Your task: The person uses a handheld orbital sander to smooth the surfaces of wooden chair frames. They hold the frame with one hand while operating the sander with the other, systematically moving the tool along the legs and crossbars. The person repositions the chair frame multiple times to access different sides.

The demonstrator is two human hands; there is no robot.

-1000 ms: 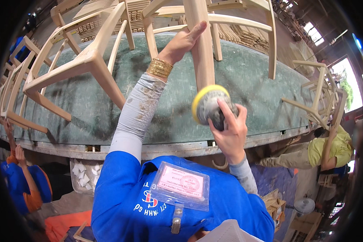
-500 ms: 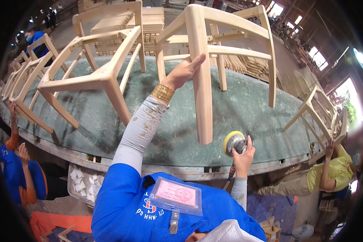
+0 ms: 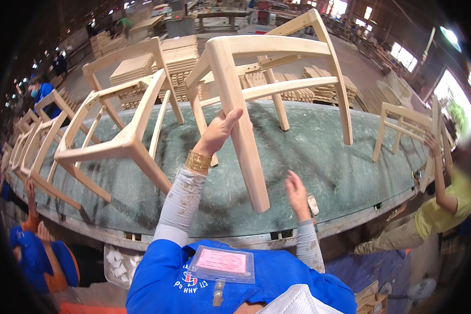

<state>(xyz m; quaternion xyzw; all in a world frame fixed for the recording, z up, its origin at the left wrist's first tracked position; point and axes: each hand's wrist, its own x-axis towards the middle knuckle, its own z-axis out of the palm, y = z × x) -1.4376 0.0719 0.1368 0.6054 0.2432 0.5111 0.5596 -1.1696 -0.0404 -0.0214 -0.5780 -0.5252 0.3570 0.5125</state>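
A pale wooden chair frame (image 3: pixel 282 47) without a seat stands tilted on the green-topped table. My left hand (image 3: pixel 218 133) is wrapped round its near leg (image 3: pixel 246 157), thumb on the front face. To the right of that leg's foot, my right hand (image 3: pixel 297 196) is over the table's near edge with its fingers stretched out, apart from the chair. A small pale object (image 3: pixel 313 205), partly hidden, lies right beside that hand; I cannot make out what it is.
Another chair frame (image 3: pixel 133 138) stands close on the left, with several more beyond it. At the right, a person in yellow (image 3: pixel 447 196) handles a chair frame (image 3: pixel 403 123). A person in blue (image 3: pixel 36 256) is at lower left, near a bin of white pieces (image 3: pixel 121 267). Stacked boards (image 3: pixel 178 63) stand behind.
The disc sander with a yellow pad has left my right hand's grip, and that hand has opened. The chair's near leg has tilted, and my left hand has shifted lower along it.
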